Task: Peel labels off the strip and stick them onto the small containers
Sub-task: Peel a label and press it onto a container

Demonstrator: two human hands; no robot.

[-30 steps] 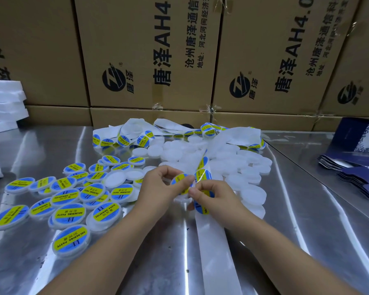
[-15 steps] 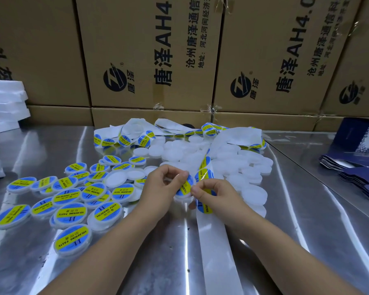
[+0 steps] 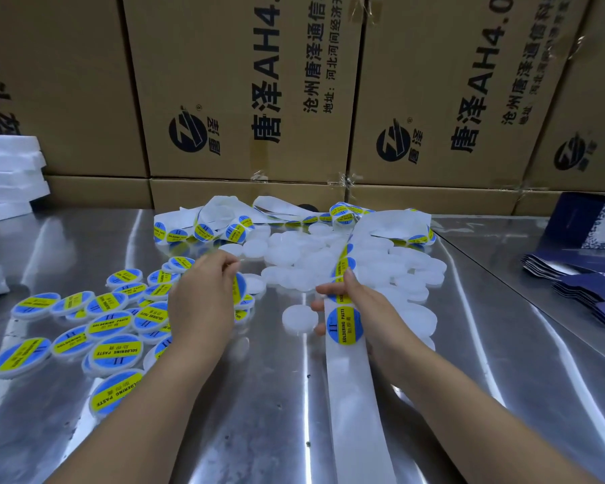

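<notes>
My left hand (image 3: 203, 302) grips a small round container with a blue-and-yellow label (image 3: 239, 288), held on edge above the pile of labelled containers (image 3: 116, 351) at the left. My right hand (image 3: 360, 305) holds the white label strip (image 3: 353, 396), its thumb on the strip just above a round blue-and-yellow label (image 3: 344, 324). A bare white container (image 3: 299, 317) lies between my hands. Several unlabelled white containers (image 3: 304, 260) are heaped behind.
Crumpled label strips (image 3: 224, 218) lie at the back of the steel table (image 3: 259, 413). Cardboard boxes (image 3: 245, 89) wall off the far side. White foam slabs (image 3: 7, 176) stack at the left. Dark blue folded cartons (image 3: 587, 284) lie at the right.
My left hand has carried the labelled container away from the strip, left toward the labelled pile. My right hand stays on the strip; a bare container now shows between the hands.
</notes>
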